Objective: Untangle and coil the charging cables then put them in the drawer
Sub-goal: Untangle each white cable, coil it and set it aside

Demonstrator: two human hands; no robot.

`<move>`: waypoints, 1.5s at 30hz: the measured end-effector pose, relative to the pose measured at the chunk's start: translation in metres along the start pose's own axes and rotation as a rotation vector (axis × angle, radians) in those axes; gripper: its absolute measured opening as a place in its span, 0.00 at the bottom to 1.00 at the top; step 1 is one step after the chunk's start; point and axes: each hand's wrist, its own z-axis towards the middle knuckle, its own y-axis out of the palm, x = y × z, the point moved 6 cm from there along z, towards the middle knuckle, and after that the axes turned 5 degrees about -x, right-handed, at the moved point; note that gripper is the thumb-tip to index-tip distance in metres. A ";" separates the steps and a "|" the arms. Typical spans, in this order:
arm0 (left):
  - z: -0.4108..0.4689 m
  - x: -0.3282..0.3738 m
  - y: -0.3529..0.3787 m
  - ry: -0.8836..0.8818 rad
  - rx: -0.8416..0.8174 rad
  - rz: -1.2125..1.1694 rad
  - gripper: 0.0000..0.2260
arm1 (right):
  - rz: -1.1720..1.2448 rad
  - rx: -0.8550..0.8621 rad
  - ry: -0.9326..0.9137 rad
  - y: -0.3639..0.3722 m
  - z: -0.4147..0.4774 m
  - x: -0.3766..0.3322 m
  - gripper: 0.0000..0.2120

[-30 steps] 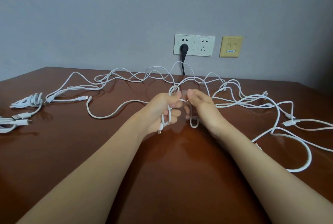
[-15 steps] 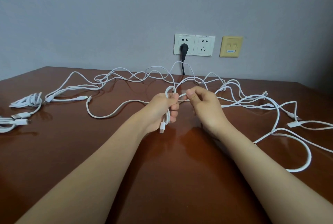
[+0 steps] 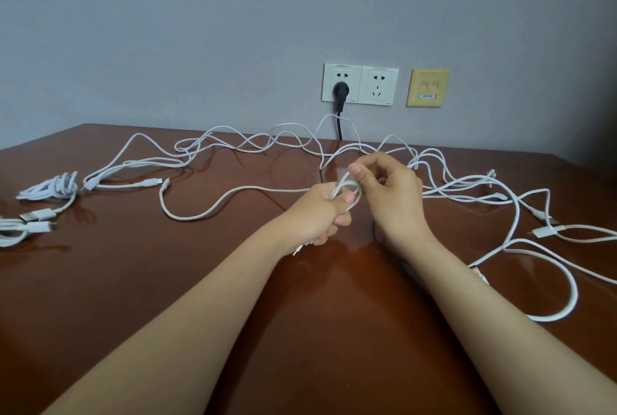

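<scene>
Cables (image 3: 575, 292), all white, lie spread in a loose tangle across the brown table (image 3: 140, 297), from its left edge to its right, and one strand runs up into your hands at the middle.

Your left hand (image 3: 320, 211) is curled round a small coil (image 3: 349, 186) of that strand, thumb pressed on top. The coil is blurred, so its turns cannot be counted. Your right hand (image 3: 390, 194) has its fingers curled and pinches the cable at the top of the coil, touching the left hand.

Half a second ago your right hand pinched the cable beside your left thumb, at the same height. Now it has risen and sits over the coil. The connector (image 3: 298, 250) that hung clear below your left fist now shows only its tip under the hand.

On the left side of the table lies one bundled cable (image 3: 55, 186), with a second bunch (image 3: 33, 227) cut off by the left edge of the view. How many cables make up the tangle I cannot tell.

On the wall there are two white sockets (image 3: 360, 84), one black plug (image 3: 340, 92) in the left socket, and one yellow plate (image 3: 428, 87) to their right.
</scene>
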 end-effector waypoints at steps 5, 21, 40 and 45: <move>0.000 0.003 -0.003 0.066 0.078 0.039 0.12 | -0.097 -0.157 0.051 0.014 -0.002 0.008 0.11; 0.001 0.004 -0.011 0.046 0.139 -0.234 0.14 | -0.140 -0.193 0.062 0.016 -0.003 0.011 0.09; -0.006 0.014 -0.027 0.148 0.491 0.302 0.10 | -0.464 -0.298 -0.197 0.029 -0.012 -0.014 0.09; -0.004 0.013 -0.028 0.141 0.481 0.283 0.07 | -0.454 -0.324 -0.193 0.028 -0.013 -0.015 0.10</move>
